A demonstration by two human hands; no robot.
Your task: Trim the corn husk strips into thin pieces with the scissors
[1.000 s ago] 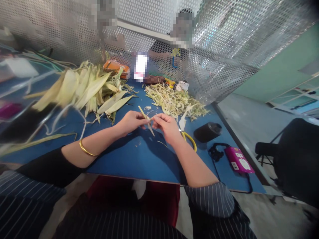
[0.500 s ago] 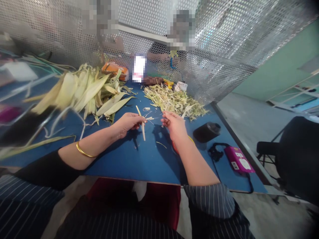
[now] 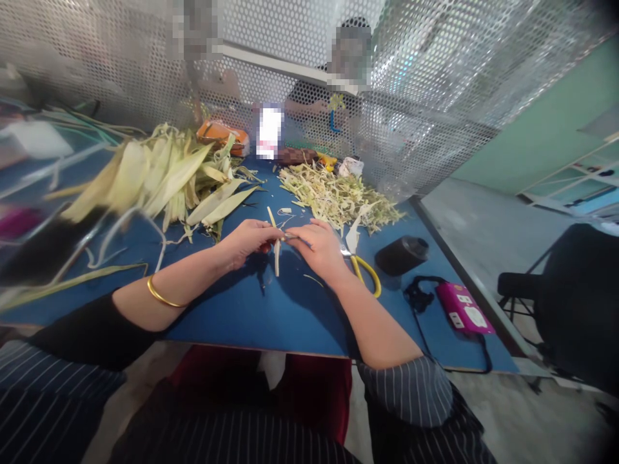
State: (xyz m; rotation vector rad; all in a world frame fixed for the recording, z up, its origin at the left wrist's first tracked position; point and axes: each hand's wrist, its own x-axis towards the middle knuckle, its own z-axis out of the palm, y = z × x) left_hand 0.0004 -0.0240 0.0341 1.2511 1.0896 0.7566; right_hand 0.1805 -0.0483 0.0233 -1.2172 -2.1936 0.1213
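Over the blue table [image 3: 232, 309], my left hand [image 3: 246, 243] pinches a narrow strip of pale corn husk [image 3: 277, 261], which sticks out above and below the fingertips. My right hand [image 3: 316, 248] has come up against the left fingertips, its fingers pressed together at the strip's side; what they hold is too small and covered to make out. Just right of that hand lie scissors with yellow handles [image 3: 373, 283], their blades partly covered by it. A pale husk piece [image 3: 355, 233] lies by the scissors.
Whole corn husks [image 3: 159, 171] are heaped at left, husk scraps [image 3: 333, 193] at back right. A black cylinder [image 3: 402, 256], a black strap [image 3: 420, 293] and a magenta packet [image 3: 464, 309] lie at right. A lit phone [image 3: 269, 132] stands before the perforated metal screen [image 3: 290, 38]; people are behind it.
My right hand has moved left to meet the left fingertips, uncovering more of the scissors. The left hand stays nearly in place with the husk strip.
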